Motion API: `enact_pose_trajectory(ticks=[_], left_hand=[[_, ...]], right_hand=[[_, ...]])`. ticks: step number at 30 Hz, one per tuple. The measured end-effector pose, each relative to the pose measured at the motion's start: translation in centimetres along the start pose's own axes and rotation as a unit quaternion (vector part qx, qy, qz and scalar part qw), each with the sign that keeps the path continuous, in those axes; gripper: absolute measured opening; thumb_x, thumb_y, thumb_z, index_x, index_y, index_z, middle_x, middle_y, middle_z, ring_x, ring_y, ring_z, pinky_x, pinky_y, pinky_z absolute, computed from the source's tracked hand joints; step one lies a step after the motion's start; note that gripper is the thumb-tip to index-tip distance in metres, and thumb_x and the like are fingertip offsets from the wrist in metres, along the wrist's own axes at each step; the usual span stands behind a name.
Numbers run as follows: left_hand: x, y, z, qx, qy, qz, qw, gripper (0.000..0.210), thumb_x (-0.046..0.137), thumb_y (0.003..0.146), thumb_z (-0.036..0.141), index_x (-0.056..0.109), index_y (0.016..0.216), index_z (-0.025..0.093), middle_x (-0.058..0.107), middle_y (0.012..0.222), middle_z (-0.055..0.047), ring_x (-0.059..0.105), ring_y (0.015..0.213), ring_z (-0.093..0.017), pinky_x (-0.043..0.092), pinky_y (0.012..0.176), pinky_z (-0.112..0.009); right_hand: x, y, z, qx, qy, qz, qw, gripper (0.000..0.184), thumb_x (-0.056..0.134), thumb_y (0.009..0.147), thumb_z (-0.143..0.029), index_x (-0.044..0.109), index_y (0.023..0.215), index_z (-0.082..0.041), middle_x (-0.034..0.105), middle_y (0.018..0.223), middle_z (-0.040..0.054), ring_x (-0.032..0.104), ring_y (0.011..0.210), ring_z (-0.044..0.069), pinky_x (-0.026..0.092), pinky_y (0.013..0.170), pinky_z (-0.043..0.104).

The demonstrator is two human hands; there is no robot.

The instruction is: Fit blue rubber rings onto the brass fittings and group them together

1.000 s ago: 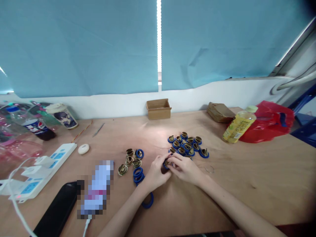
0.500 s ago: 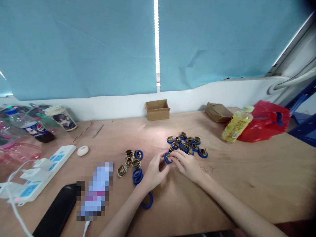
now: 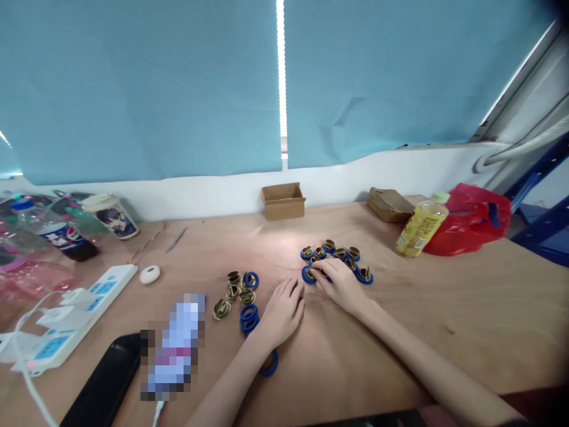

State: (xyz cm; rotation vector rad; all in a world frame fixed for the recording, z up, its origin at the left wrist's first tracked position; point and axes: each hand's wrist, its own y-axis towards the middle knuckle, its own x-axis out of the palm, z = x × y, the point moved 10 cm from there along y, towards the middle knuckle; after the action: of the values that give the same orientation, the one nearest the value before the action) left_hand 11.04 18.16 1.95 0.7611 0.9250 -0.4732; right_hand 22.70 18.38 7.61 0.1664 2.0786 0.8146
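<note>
My right hand (image 3: 342, 286) reaches over the near edge of a cluster of brass-coloured round fittings with blue rings (image 3: 329, 245). Its fingertips are closed on a ringed brass fitting (image 3: 308, 274) at the cluster's near left; the hand partly covers several others. Just left of it, my left hand (image 3: 283, 309) lies low over the table, fingers stretched out and holding nothing. Beyond its wrist, loose blue rings (image 3: 248, 313) sit together, and another blue ring (image 3: 269, 363) is partly hidden by the forearm. Several brass fittings without blue rings (image 3: 222, 308) lie farther left.
A small open cardboard box (image 3: 284, 209) stands by the wall. To the right are a yellow-labelled bottle (image 3: 420, 228), a red plastic bag (image 3: 471, 222) and a brown packet (image 3: 389, 204). Leftward lie a phone (image 3: 175, 344), a black case (image 3: 104, 382) and a power strip (image 3: 104, 290).
The ringed fitting that was between both hands now rests at the cluster's near left, under my right fingers. My left hand has let go and its fingers have straightened.
</note>
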Motion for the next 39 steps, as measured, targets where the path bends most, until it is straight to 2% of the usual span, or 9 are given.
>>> enact_pose_trajectory(ticks=[5, 13, 18, 25, 32, 39], left_hand=[[0.4, -0.1, 0.0, 0.002, 0.026, -0.009, 1.000, 0.042, 0.046, 0.092, 0.020, 0.046, 0.134, 0.015, 0.051, 0.138, -0.018, 0.047, 0.130, -0.031, 0.041, 0.107, -0.052], [0.3, -0.1, 0.1, 0.005, 0.035, -0.009, 0.999, 0.036, 0.047, 0.092, 0.021, 0.052, 0.126, 0.015, 0.053, 0.136, -0.018, 0.047, 0.130, -0.031, 0.041, 0.107, -0.052], [-0.1, 0.0, 0.3, 0.001, 0.001, -0.001, 1.000, 0.035, 0.047, 0.091, 0.020, 0.052, 0.125, 0.015, 0.055, 0.133, -0.018, 0.047, 0.130, -0.032, 0.040, 0.107, -0.052], [0.1, 0.0, 0.3, -0.002, 0.020, -0.016, 1.000, 0.036, 0.047, 0.092, 0.022, 0.052, 0.126, 0.013, 0.054, 0.135, -0.020, 0.046, 0.130, -0.032, 0.040, 0.107, -0.052], [0.3, 0.1, 0.4, 0.004, 0.042, -0.029, 0.999, 0.036, 0.046, 0.092, 0.021, 0.053, 0.126, 0.012, 0.057, 0.132, -0.018, 0.047, 0.130, -0.032, 0.040, 0.108, -0.050], [0.4, 0.0, 0.2, 0.001, 0.049, -0.040, 0.998, 0.043, 0.045, 0.093, 0.021, 0.046, 0.135, 0.010, 0.050, 0.140, -0.019, 0.045, 0.132, -0.030, 0.039, 0.109, -0.049]], right_hand=[[2.4, 2.9, -0.2, -0.078, -0.099, -0.124, 0.984, 0.021, 0.044, 0.097, -0.023, 0.064, 0.093, -0.019, 0.070, 0.092, 0.0098, 0.062, 0.088, 0.023, 0.038, 0.090, 0.038], [5.6, 7.9, 1.8, -0.097, -0.114, -0.207, 0.967, 0.012, 0.052, 0.092, -0.018, 0.064, 0.088, -0.019, 0.070, 0.087, 0.0059, 0.062, 0.079, 0.018, 0.036, 0.072, 0.027], [7.4, 7.4, 2.2, -0.109, -0.114, -0.237, 0.959, 0.009, 0.055, 0.091, -0.018, 0.064, 0.089, -0.019, 0.070, 0.087, 0.0047, 0.062, 0.081, 0.017, 0.036, 0.073, 0.026], [8.2, 6.2, 2.4, -0.112, -0.134, -0.257, 0.950, 0.012, 0.055, 0.091, -0.021, 0.066, 0.086, -0.017, 0.071, 0.084, 0.0075, 0.063, 0.084, 0.020, 0.037, 0.080, 0.029], [7.8, 6.5, 1.5, -0.122, -0.140, -0.263, 0.947, 0.014, 0.055, 0.092, -0.023, 0.066, 0.085, -0.018, 0.071, 0.082, 0.0077, 0.063, 0.078, 0.020, 0.037, 0.071, 0.027], [3.4, 6.4, -0.9, -0.116, -0.149, -0.218, 0.957, 0.023, 0.044, 0.097, -0.024, 0.063, 0.089, -0.015, 0.068, 0.080, 0.0088, 0.060, 0.074, 0.020, 0.036, 0.067, 0.029]])
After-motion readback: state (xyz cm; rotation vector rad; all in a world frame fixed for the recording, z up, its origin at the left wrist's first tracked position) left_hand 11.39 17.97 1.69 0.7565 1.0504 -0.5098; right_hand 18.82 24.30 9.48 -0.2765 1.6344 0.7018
